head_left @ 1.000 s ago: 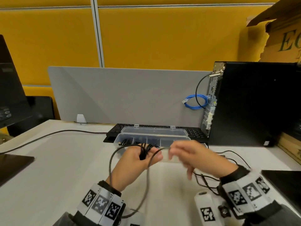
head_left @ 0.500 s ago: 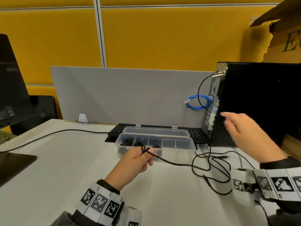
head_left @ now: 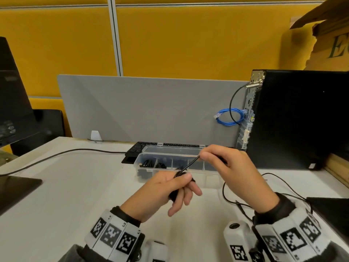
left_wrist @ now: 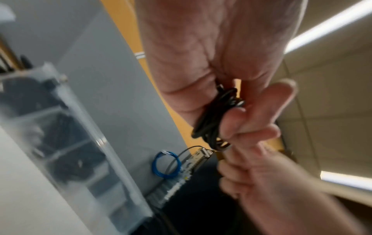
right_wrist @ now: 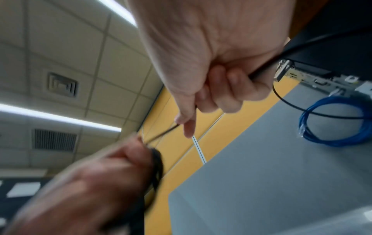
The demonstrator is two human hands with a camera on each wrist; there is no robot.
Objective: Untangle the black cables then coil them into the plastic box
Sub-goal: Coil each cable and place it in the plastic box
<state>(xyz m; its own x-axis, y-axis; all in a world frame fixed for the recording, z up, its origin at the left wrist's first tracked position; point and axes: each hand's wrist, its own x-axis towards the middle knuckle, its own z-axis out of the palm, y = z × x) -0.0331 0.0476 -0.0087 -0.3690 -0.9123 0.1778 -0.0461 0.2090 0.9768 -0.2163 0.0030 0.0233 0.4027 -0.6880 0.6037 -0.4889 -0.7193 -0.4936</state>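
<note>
Both wrist views are blurred, and the far end of the black cable (head_left: 188,164) is hidden inside the right hand (head_left: 234,171). The cable is thin and dark; several loops of it are wound into a small bundle that the left hand (head_left: 162,191) grips with curled fingers. The right hand pinches the stretched part above the clear plastic box (head_left: 211,181), whose left compartments hold more black cables. The rest trails on the white table (head_left: 66,195).
</note>
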